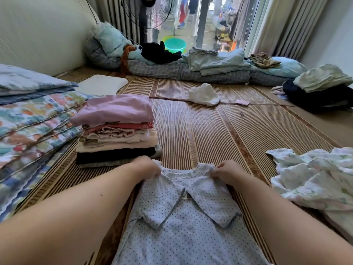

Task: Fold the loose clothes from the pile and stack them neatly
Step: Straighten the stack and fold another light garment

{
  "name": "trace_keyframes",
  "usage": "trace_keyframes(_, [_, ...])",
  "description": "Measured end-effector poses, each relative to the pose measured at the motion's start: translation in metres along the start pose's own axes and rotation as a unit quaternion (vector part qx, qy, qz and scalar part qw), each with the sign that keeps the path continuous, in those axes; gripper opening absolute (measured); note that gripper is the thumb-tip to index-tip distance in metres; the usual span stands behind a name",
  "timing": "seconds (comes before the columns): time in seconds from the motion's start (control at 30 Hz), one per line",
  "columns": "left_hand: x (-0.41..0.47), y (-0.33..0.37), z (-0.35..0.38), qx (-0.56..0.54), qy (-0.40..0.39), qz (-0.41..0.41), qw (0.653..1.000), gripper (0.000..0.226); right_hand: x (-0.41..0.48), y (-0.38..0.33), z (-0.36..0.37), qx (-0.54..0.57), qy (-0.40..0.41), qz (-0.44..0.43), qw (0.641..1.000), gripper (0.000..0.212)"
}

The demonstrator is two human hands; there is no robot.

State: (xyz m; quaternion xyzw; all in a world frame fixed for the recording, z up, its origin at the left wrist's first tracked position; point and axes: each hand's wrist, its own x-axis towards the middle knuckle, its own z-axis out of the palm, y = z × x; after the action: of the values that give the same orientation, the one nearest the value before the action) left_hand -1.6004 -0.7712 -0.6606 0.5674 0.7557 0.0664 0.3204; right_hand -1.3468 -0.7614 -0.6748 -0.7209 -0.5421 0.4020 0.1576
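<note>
A white garment with small blue dots (183, 232) lies flat on the bamboo mat (210, 134) in front of me, both short sleeves folded in over its chest. My left hand (148, 167) pinches its left shoulder and my right hand (226, 172) pinches its right shoulder, on either side of the neckline. A stack of folded clothes (116, 134) with a pink piece on top stands just beyond my left hand. A loose pale floral garment (313, 178) lies crumpled at my right.
Folded floral quilts (32, 121) lie along the left. A crumpled white cloth (204, 94) sits mid-mat further off. Dark and pale green clothes (321, 90) are heaped at far right. Bedding, a fan and a green basin (174, 44) line the far edge by the window.
</note>
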Motion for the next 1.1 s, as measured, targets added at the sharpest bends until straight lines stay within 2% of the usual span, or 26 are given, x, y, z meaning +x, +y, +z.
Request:
trace_keyframes(0.1, [0.003, 0.009, -0.009, -0.101, 0.015, 0.063, 0.993, 0.013, 0.0, -0.012, -0.021, 0.102, 0.029, -0.026, 0.994, 0.015])
trace_keyframes(0.2, [-0.005, 0.026, -0.025, -0.151, 0.062, 0.126, 0.978, 0.009, -0.005, -0.023, -0.043, 0.121, 0.103, -0.082, 0.984, 0.005])
trace_keyframes(0.27, [-0.015, 0.033, -0.035, -0.175, 0.105, 0.166, 0.965, 0.013, -0.014, -0.027, -0.051, 0.153, 0.131, -0.119, 0.972, 0.014])
trace_keyframes(0.33, [-0.029, 0.03, -0.042, -0.194, 0.126, 0.215, 0.949, 0.018, -0.029, -0.024, -0.058, 0.195, 0.131, -0.146, 0.961, 0.017])
trace_keyframes(0.4, [-0.052, 0.016, -0.044, -0.147, 0.124, 0.276, 0.942, 0.022, -0.053, -0.012, -0.064, 0.202, 0.097, -0.186, 0.957, 0.011])
trace_keyframes(0.5, [-0.083, -0.019, -0.035, -0.086, 0.12, 0.33, 0.932, 0.016, -0.097, 0.014, -0.067, 0.079, 0.091, -0.247, 0.962, 0.008])
trace_keyframes(0.63, [-0.123, -0.065, -0.005, 0.022, 0.067, 0.326, 0.943, 0.017, -0.153, 0.055, -0.046, -0.11, 0.113, -0.262, 0.952, 0.023])
trace_keyframes(0.73, [-0.141, -0.084, 0.018, 0.135, 0.026, 0.321, 0.937, 0.013, -0.177, 0.079, -0.027, -0.263, 0.042, -0.219, 0.939, 0.026])
trace_keyframes(0.8, [-0.149, -0.088, 0.028, 0.138, -0.011, 0.334, 0.932, 0.016, -0.186, 0.087, -0.019, -0.334, 0.002, -0.192, 0.923, 0.017])
trace_keyframes(0.87, [-0.154, -0.089, 0.034, 0.15, -0.015, 0.339, 0.929, 0.035, -0.191, 0.086, -0.013, -0.317, 0.004, -0.163, 0.934, 0.012])
trace_keyframes(0.93, [-0.156, -0.09, 0.035, 0.209, 0.015, 0.352, 0.912, 0.044, -0.196, 0.081, -0.005, -0.283, 0.027, -0.129, 0.95, 0.021])
trace_keyframes(1.03, [-0.158, -0.094, 0.034, 0.29, 0.036, 0.367, 0.883, 0.043, -0.201, 0.078, 0.012, -0.274, 0.041, -0.091, 0.957, 0.041])
trace_keyframes(1.1, [-0.16, -0.098, 0.035, 0.309, 0.031, 0.358, 0.88, 0.04, -0.198, 0.078, 0.023, -0.282, 0.038, -0.084, 0.955, 0.043])
